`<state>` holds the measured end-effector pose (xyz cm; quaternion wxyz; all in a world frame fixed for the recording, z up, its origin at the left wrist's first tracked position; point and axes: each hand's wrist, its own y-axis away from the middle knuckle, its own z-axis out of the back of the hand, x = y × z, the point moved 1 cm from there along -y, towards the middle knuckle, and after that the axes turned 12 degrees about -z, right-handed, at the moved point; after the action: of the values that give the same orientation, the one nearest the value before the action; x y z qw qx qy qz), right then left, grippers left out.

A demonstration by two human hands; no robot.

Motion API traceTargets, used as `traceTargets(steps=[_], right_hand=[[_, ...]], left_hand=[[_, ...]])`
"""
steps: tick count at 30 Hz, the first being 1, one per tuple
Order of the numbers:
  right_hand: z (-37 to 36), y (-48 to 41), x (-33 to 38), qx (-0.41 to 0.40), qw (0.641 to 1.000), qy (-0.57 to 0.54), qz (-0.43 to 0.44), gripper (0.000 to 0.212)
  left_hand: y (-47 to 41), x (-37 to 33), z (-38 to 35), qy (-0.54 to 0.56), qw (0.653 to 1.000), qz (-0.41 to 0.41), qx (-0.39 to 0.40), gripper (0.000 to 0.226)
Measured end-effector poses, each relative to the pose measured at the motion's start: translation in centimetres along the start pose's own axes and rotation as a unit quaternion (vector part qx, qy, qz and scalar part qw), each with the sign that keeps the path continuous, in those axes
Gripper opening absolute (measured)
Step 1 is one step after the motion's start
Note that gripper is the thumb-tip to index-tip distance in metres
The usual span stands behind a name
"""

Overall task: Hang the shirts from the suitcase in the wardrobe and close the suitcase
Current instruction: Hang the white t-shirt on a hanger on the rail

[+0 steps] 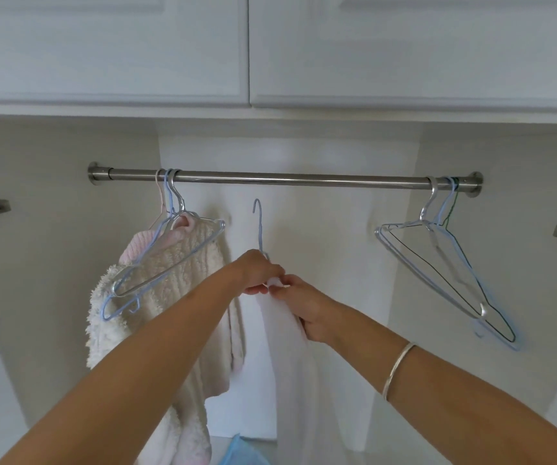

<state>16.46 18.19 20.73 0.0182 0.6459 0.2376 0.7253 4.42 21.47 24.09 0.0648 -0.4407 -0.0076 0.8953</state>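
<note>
While gripping the blue wire hanger [259, 226] by its neck in the left hand [258, 273] and pinching the white shirt [290, 380] in the right hand [304, 310], holds both upright, hook just below the rail [287, 178], left nearer.

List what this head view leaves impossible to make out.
The suitcase: outside the head view's frame.
The blue hanger: head view, shoulders hidden by the left hand and white shirt.
The white shirt: hem cut off by the bottom edge, top part covered by the right hand.
The blue item: cropped by the bottom edge, unidentifiable.
</note>
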Motion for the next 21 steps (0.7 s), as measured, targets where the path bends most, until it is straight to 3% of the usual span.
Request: traceTargets(steps=[2,6,10,14,21], right_hand=[[-1.5,-0.4,-0.6,0.027,1.0,-0.003,-0.003,0.028],[-4.1,-1.2,0.1,0.048,0.998,0.003,0.027,0.03],[-6.3,-1.8,2.6,0.04,0.995,-0.022,0.094,0.028],[-7.7,-2.3,5.4,0.015,0.989,-0.015,0.148,0.027],[-8.9,-4.6,8.8,-0.025,0.99,-0.045,0.132,0.012]], left_hand=[[0.5,0.7,1.2,-0.006,1.0,-0.005,0.0,0.009],[1.4,1.6,3.7,0.003,0.999,-0.028,-0.018,0.018],[1.6,1.0,6.2,0.037,0.992,-0.076,-0.096,0.006],[1.3,0.2,8.7,0.058,0.981,-0.092,-0.158,0.008],[1.9,-0.7,10.1,0.074,0.982,-0.104,-0.139,0.018]])
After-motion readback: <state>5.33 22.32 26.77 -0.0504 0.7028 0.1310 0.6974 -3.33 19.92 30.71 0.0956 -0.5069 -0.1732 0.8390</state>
